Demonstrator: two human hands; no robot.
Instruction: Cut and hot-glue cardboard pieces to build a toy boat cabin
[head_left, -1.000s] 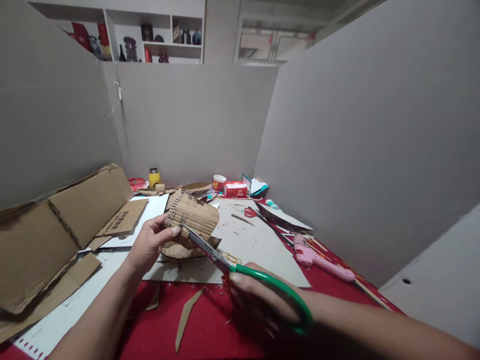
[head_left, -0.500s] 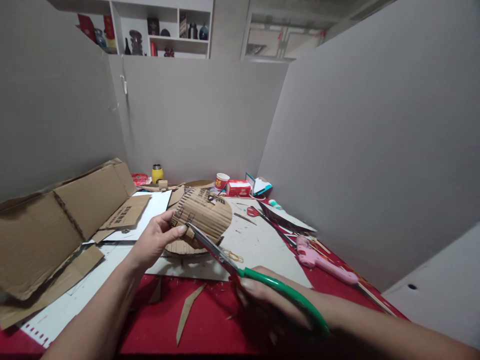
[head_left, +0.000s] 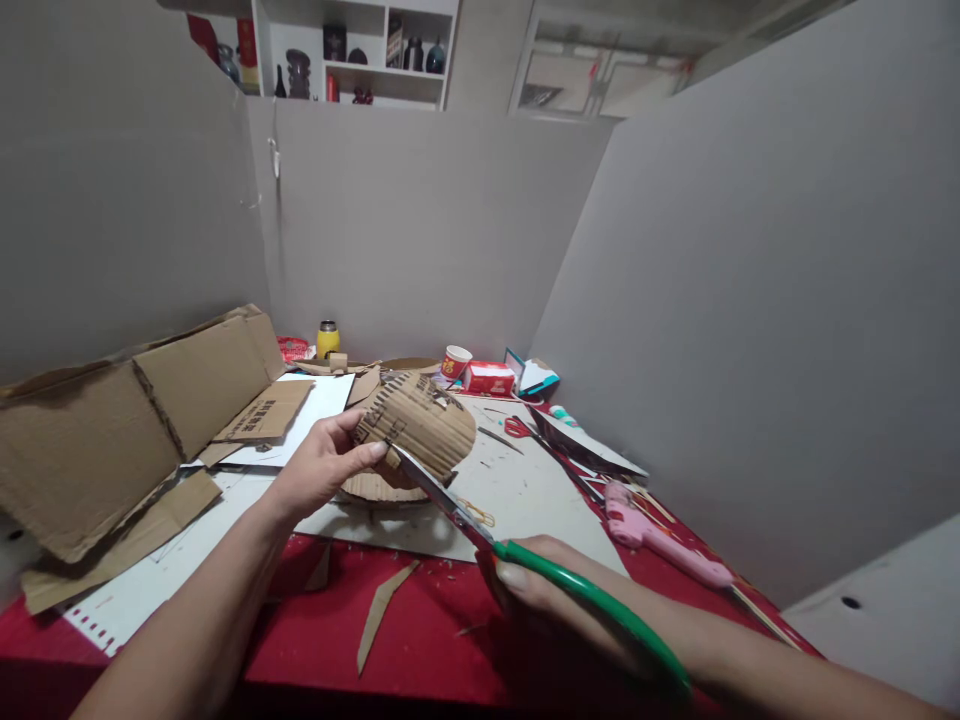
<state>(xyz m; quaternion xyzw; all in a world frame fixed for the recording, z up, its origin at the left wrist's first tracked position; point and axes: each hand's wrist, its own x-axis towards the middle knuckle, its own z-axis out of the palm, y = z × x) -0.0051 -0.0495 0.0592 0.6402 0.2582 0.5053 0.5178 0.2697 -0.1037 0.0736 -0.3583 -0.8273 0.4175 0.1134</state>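
My left hand (head_left: 330, 465) pinches the left edge of a rounded piece of corrugated cardboard (head_left: 424, 425) with black printing, thumb on top. My right hand (head_left: 555, 590) is wrapped round the green handles of a pair of scissors (head_left: 600, 595). Their blades point up and left, with the tips at the cardboard's lower edge close to my left thumb. Whether the blades bite into the cardboard I cannot tell. Beneath the held piece lies another round cardboard piece (head_left: 382, 488), partly hidden. A thin bent cardboard offcut (head_left: 381, 612) rests on the red tabletop (head_left: 300, 650) in front.
A folded cardboard box (head_left: 75, 450) stands at left. To the right lie a pink glue gun (head_left: 667, 540) and red-handled scissors (head_left: 517, 428). A paper cup (head_left: 455, 362), a red box (head_left: 489, 379) and a yellow bottle (head_left: 328, 341) stand at the back. White board (head_left: 525, 500) lies under the work.
The whole view has shifted slightly, so things appear a little further right and higher. Both hands keep their holds, and the scissors stay at nearly the same spot on the cardboard.
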